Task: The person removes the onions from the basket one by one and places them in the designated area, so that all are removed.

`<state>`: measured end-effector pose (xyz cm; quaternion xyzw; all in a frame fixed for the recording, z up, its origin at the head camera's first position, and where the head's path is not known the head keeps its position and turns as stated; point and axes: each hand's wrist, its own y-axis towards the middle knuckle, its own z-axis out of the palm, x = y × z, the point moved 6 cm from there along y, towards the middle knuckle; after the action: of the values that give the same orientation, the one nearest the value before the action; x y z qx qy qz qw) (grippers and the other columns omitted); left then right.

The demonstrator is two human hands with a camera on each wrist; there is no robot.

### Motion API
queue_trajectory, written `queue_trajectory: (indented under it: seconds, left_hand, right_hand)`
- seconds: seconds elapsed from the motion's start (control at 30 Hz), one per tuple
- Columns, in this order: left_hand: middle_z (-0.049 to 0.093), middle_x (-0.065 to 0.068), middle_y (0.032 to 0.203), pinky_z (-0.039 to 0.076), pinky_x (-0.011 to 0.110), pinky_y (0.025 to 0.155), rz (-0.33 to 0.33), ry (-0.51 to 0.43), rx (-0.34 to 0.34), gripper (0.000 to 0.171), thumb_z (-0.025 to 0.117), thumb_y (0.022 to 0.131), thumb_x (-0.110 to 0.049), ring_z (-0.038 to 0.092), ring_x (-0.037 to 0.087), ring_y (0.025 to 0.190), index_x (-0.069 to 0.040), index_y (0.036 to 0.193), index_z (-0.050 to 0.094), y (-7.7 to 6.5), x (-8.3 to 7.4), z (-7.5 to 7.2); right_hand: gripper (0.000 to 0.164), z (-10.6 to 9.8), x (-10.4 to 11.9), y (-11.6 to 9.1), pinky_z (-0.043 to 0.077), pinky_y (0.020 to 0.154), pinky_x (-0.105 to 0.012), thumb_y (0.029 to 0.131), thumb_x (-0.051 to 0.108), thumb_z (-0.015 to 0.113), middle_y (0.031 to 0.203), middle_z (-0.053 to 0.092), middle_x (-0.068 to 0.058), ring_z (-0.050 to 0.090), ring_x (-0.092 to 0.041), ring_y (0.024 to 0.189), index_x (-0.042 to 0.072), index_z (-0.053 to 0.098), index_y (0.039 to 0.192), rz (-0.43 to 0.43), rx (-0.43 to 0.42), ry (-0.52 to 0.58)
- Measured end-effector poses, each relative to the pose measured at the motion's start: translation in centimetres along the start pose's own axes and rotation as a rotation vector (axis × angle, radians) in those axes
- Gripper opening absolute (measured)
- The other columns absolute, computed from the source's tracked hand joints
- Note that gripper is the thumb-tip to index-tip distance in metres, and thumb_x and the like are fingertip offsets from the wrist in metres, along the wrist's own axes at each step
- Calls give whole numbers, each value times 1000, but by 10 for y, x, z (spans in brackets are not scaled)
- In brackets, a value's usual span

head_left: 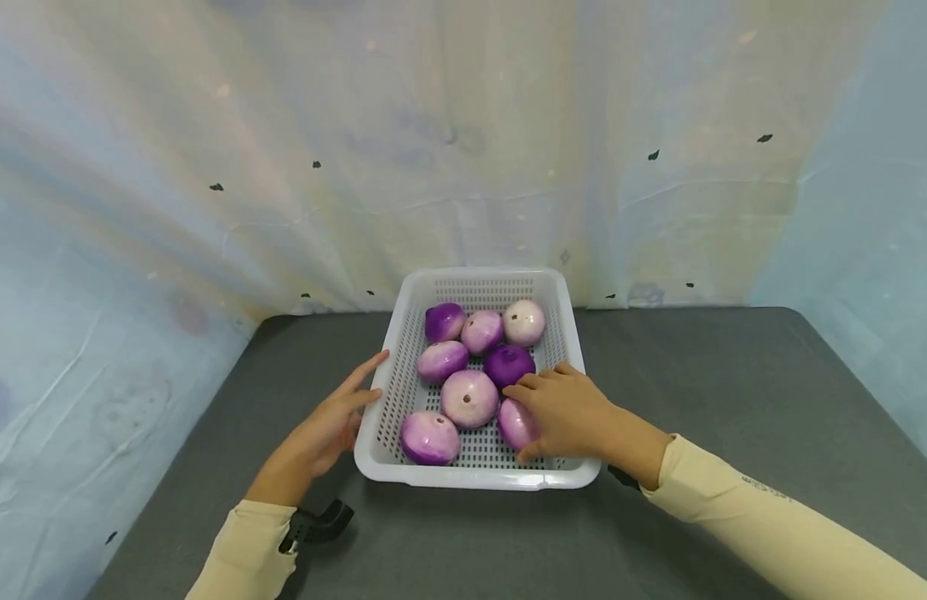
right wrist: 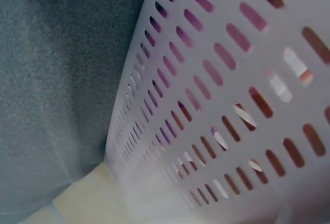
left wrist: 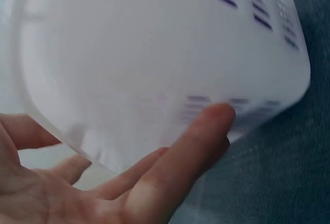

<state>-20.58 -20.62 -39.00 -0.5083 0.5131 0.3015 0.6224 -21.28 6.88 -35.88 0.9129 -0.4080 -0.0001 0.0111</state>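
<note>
A white plastic basket [head_left: 471,477] with slotted walls stands on the dark table and holds several purple-and-white onions, some with a small dark hole. My right hand [head_left: 572,414] reaches over the basket's right side, its fingers and thumb curved round an onion [head_left: 517,425] near the front right. In the right wrist view only the slotted basket wall [right wrist: 232,74] shows, with the hand hidden behind it. At the left side my left hand [head_left: 324,429] lies along the basket with fairly straight fingers; the left wrist view shows fingers [left wrist: 180,167] against the outer wall [left wrist: 129,53].
Next to the gripped onion lie a dark purple onion [head_left: 509,367] and a pale one [head_left: 469,399]. Another onion [head_left: 429,438] sits at the front left of the basket. A patterned curtain [head_left: 463,167] hangs behind the dark table [head_left: 704,400].
</note>
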Motion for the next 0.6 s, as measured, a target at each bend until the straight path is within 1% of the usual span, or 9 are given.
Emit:
queue_trajectory:
  seconds: [0.07,0.17,0.27,0.37,0.5,0.6]
  left_hand:
    - [17,14,165,54,46,89,-6,-2,-6,56,35,109,-29,44,43,138,-46,157,12,-5,-1,1]
    - [17,15,165,55,46,85,-7,-4,-16,54,33,110,-29,45,43,137,-48,156,13,-11,-1,6]
    - [19,14,164,56,47,81,-5,-18,-18,53,33,110,-30,46,42,135,-51,155,14,-12,1,9]
    - [20,14,164,56,48,79,-2,-30,-9,52,33,110,-32,47,42,134,-52,154,14,-12,2,10]
    - [23,17,162,56,46,77,-2,-25,1,53,35,109,-35,52,38,129,-52,154,12,-13,4,9]
    - [23,17,162,57,46,77,-6,-25,5,54,36,109,-35,54,36,128,-51,155,12,-14,6,8]
  right_hand:
    - [89,2,1,1,43,96,-48,64,62,84,127,65,-4,62,-29,114,15,59,136,-8,11,-12]
    - [91,1,2,1,44,96,-48,63,56,87,128,64,-5,61,-29,115,15,58,138,-16,22,-29]
    - [90,-1,2,0,45,97,-49,63,51,89,127,64,-6,61,-29,114,15,57,139,-26,31,-27]
    - [86,-3,1,0,45,98,-50,64,45,88,126,65,-6,62,-28,113,14,57,139,-32,11,-10]
    - [83,-6,0,-1,45,101,-50,66,44,86,127,65,-6,62,-27,114,13,57,138,-23,-29,60]
    - [82,-7,-4,-2,47,100,-49,67,44,87,132,63,-4,61,-27,116,15,57,138,16,-46,174]
